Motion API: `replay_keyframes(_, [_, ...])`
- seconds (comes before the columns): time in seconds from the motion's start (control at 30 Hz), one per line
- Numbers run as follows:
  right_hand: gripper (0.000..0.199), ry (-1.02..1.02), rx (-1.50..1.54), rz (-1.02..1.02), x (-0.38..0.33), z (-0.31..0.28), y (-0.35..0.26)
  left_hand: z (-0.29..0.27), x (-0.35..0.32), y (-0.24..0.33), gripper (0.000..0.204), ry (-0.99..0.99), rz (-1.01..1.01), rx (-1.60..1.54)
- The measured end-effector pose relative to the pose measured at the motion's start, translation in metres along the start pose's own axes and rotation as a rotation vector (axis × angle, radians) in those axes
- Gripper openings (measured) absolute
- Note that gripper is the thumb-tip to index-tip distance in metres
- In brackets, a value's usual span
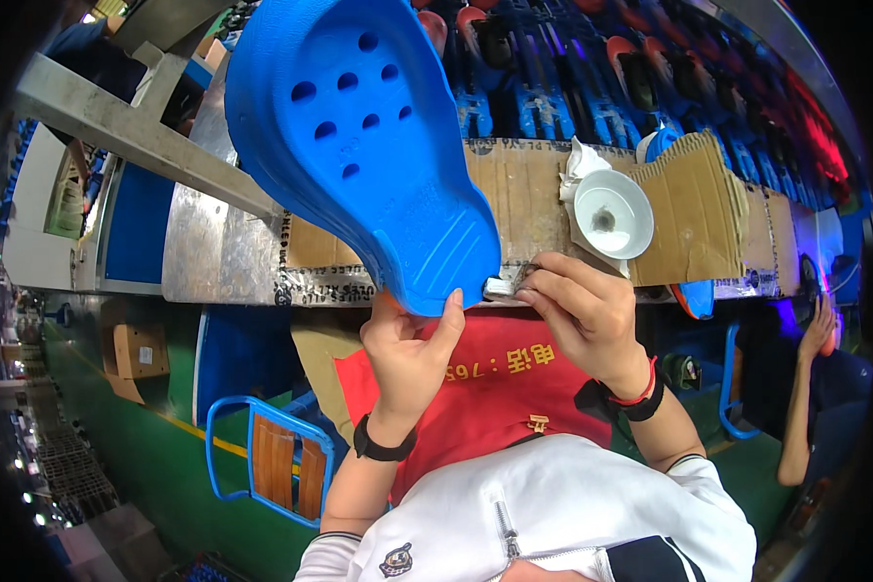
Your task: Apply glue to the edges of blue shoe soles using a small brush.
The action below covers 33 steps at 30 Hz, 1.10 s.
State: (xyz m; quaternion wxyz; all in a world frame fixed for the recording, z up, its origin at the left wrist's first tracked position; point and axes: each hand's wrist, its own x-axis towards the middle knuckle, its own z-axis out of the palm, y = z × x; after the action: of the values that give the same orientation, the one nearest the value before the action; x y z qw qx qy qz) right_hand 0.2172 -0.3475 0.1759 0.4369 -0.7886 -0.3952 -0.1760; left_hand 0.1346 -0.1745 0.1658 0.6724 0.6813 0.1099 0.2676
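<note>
A blue foam clog with several round holes fills the upper middle of the view. It is held up over the table, its narrow end toward me. My left hand grips that end, thumb on the upper face and fingers underneath. Close beside the same end, my right hand pinches a small whitish piece with a dark part, perhaps a folded scrap of cloth. It lies at the clog's edge; whether it touches the clog I cannot tell. Beyond my right hand stands a white bowl with a dark residue inside.
Cardboard edged with printed tape covers the table. White tissue lies by the bowl. Rows of blue and red shoe parts line the far side. A metal beam crosses at left; a blue-framed chair is below. A co-worker's hand shows at right.
</note>
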Motion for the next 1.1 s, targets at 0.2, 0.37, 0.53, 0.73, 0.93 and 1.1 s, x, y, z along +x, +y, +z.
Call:
replay_keyframes(0.2, [0.016, -0.003, -0.097, -0.026, -0.001, -0.001, -0.003, -0.001, -0.003, 0.0, 0.025, -0.017, 0.001, 0.038])
replay_keyframes(0.37, [0.018, 0.008, -0.147, -0.035, -0.002, -0.003, -0.002, 0.0, -0.003, -0.001, 0.024, -0.019, 0.018, 0.054])
replay_keyframes(0.53, [0.018, 0.018, -0.167, -0.042, 0.001, -0.002, 0.001, 0.001, 0.003, -0.004, 0.023, -0.008, 0.018, 0.034])
replay_keyframes(0.73, [0.019, 0.06, -0.173, 0.005, 0.001, -0.012, 0.0, -0.001, 0.006, -0.007, 0.036, -0.06, 0.034, 0.144])
replay_keyframes(0.93, [0.016, 0.205, -0.055, 0.112, 0.0, -0.033, 0.002, -0.009, 0.063, 0.038, 0.062, -0.148, 0.21, -0.054])
replay_keyframes(1.1, [0.014, 0.266, -0.063, 0.161, -0.01, -0.052, 0.004, 0.001, 0.167, 0.119, 0.048, -0.173, 0.24, -0.132])
